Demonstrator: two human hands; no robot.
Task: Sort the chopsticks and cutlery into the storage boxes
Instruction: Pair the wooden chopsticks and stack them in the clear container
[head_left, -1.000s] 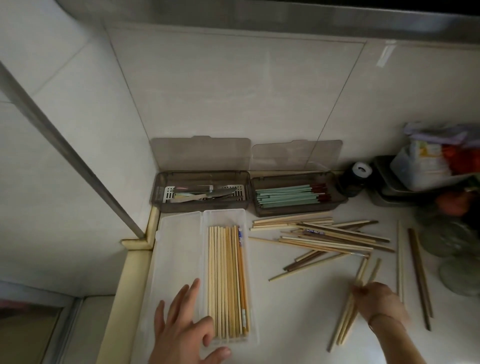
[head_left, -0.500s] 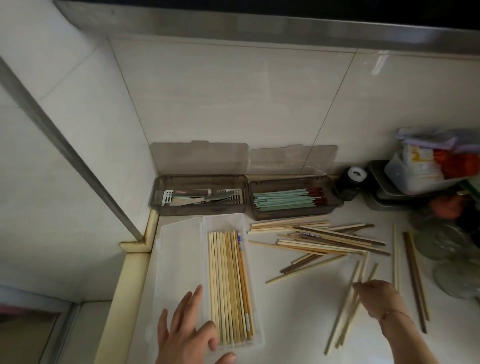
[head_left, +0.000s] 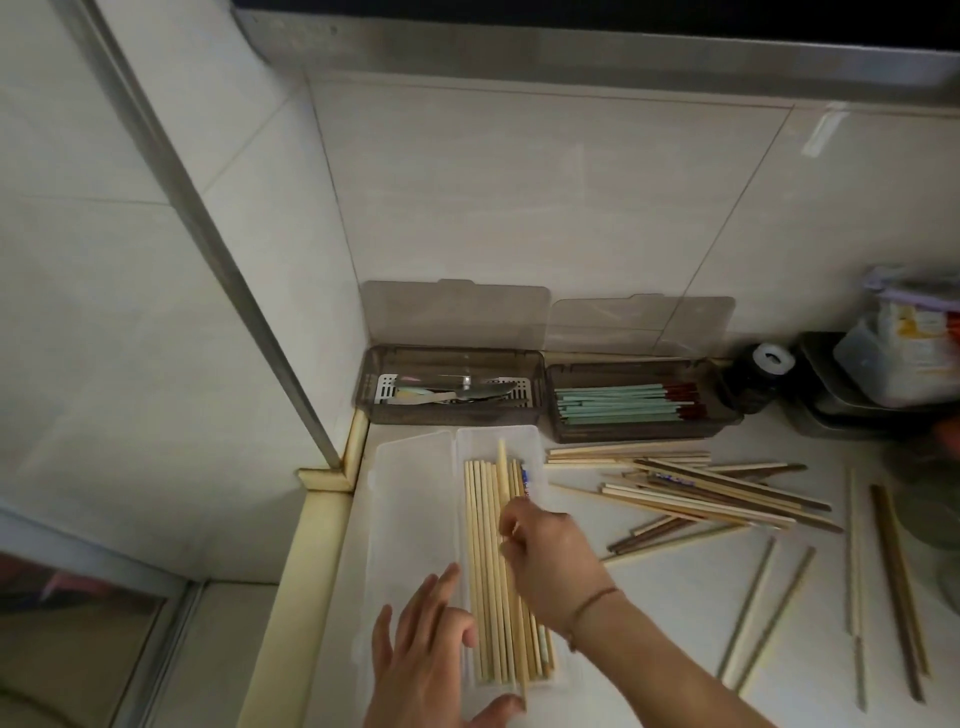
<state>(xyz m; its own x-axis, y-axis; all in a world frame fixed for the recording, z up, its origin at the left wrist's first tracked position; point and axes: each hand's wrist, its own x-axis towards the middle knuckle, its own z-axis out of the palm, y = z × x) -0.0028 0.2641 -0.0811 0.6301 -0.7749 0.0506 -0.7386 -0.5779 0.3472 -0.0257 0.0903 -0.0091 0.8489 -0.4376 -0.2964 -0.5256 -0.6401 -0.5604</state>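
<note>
- Right hand (head_left: 550, 558) reached across over the clear storage box (head_left: 545, 452), fingers curled round a pale bamboo chopstick (head_left: 502, 470) whose far tip pointed toward the wall; the stick lay over the row already in the box
- Left hand (head_left: 426, 654) lay flat with fingers spread and straight on the box's near end and its open lid (head_left: 410, 519), gripping nothing; its thumb touched the box's near edge
- bamboo chopsticks (head_left: 485, 571) filled the box lengthwise, side by side; one at the right edge bore a blue pattern
- loose chopsticks (head_left: 691, 493) lay in a crossed heap on the counter (head_left: 649, 623) just right of the box, pale and dark brown mixed; more single ones lay well apart toward the right
- behind, against the tiled wall, two smoky boxes stood side by side with lids up; the left cutlery box (head_left: 452, 415) held metal cutlery on a white grid; the right chopstick box (head_left: 639, 428) held green chopsticks with red ends
- a dark jar (head_left: 753, 384) stood just beside that box
</note>
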